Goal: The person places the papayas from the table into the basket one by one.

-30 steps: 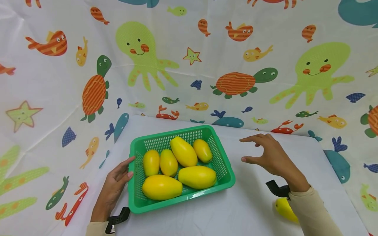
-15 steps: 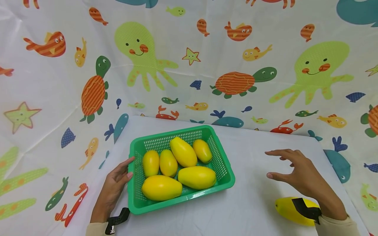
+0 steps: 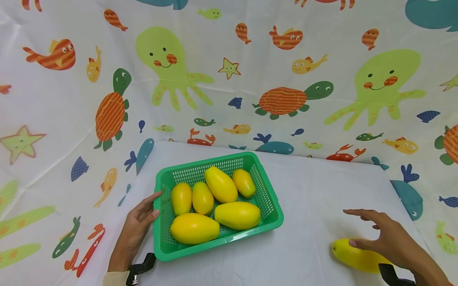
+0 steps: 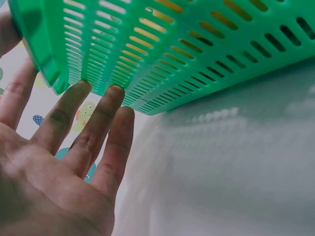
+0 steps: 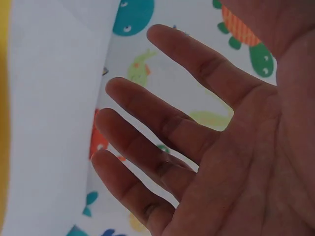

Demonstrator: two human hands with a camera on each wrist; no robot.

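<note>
A green plastic basket (image 3: 218, 241) with slotted walls stands on the white table, holding several yellow papayas (image 3: 192, 228) of different sizes. At its left side my left hand (image 3: 134, 228) touches the rim and outer wall, thumb and fingers extended. Close up in the left wrist view, the fingertips (image 4: 116, 91) of that hand meet the slotted wall. Over at the front right, another yellow papaya (image 3: 358, 256) lies on the table. My right hand (image 3: 391, 238) hovers above it with thumb and fingers spread, the thumb overlapping the fruit in the head view. Nothing is held in it.
White cloth printed with sea animals (image 3: 282, 101) hangs behind the table and along both sides. Bare white table surface (image 3: 304, 206) lies between the basket and the single papaya. A black wrist camera mount (image 3: 141, 267) is strapped to the left wrist.
My right hand has moved right and toward the front, from beside the basket to over the lone papaya. The left hand stays at the basket, which has not moved on the table.
</note>
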